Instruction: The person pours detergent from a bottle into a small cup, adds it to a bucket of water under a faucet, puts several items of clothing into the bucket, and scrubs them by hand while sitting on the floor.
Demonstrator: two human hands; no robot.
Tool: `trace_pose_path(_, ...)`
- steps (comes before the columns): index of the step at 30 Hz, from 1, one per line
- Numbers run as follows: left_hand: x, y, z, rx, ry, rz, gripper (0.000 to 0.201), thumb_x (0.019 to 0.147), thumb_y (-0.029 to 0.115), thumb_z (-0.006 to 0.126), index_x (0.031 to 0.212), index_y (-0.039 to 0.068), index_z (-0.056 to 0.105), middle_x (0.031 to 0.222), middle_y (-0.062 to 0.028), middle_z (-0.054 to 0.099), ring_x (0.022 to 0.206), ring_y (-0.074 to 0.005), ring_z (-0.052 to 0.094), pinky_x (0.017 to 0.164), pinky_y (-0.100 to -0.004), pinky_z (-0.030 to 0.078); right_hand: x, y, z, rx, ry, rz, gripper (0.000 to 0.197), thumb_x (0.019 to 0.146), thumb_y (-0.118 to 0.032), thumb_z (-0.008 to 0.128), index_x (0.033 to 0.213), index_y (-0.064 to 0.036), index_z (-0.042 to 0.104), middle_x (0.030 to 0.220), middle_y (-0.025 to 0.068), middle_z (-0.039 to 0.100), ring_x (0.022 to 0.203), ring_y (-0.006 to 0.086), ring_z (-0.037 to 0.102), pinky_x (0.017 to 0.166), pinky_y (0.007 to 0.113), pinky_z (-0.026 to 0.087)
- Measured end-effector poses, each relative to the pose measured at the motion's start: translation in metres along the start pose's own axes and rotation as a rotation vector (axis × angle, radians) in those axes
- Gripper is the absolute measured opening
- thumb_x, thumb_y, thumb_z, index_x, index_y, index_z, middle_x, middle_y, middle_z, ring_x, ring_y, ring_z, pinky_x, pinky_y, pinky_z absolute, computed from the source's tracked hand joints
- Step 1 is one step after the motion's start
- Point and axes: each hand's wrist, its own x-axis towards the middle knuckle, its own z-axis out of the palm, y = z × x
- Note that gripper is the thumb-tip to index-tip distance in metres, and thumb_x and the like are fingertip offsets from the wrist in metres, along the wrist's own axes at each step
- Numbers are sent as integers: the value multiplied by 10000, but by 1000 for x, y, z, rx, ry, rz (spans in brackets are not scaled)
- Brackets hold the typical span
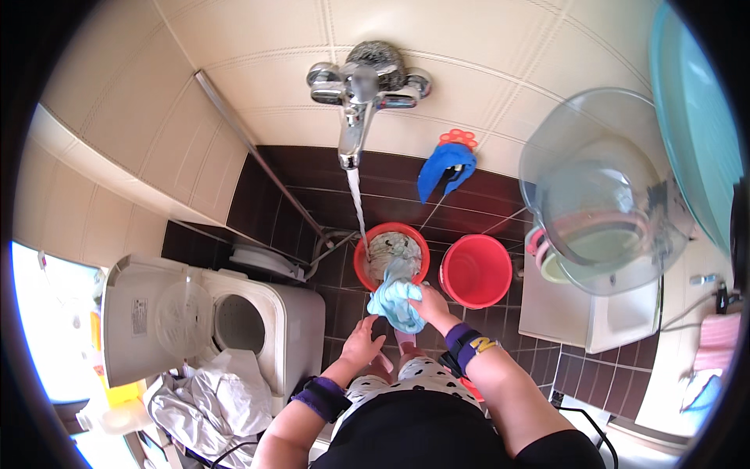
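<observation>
A wet light blue cloth (pixel 396 307) hangs bunched from my right hand (pixel 430 306), whose fingers are closed on its right side. The cloth's upper end trails into a red bucket (pixel 360 273) that holds pale, patterned fabric (pixel 394 248). My left hand (pixel 362 344) is just below and left of the cloth, thumb and fingers apart, holding nothing. Above the bucket, a chrome mixer tap (pixel 353 129) pours a stream of water (pixel 358 202) into its left side.
A pinkish-red bucket (pixel 476 271) stands to the right. On the left is a washing machine (pixel 301 332) with its lid raised, a silvery cover (pixel 215 399) beside it. Clear basins (pixel 601 180) and a white sink (pixel 625 320) are at right. A blue cloth (pixel 441 166) hangs on the wall.
</observation>
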Motion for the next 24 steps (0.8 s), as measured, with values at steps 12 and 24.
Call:
trace_pose_path(12, -9, -15, 15, -96, 74, -187, 528, 801, 199, 608, 1277, 64, 425, 1183, -199, 532, 982, -320, 598, 843, -386, 485, 80, 28, 32, 75, -20, 46, 296, 775, -119, 606, 1062, -88, 543, 975, 148, 591, 921, 342, 583, 782, 419, 482)
trace_pose_path(24, -61, -8, 13, -230, 374, -266, 488, 799, 160, 616, 1238, 23, 452, 1076, -180, 603, 892, -258, 639, 778, -350, 506, 36, 31, 35, 100, -436, -111, 224, 796, -180, 624, 987, -64, 618, 882, 105, 670, 838, 247, 650, 767, 341, 507)
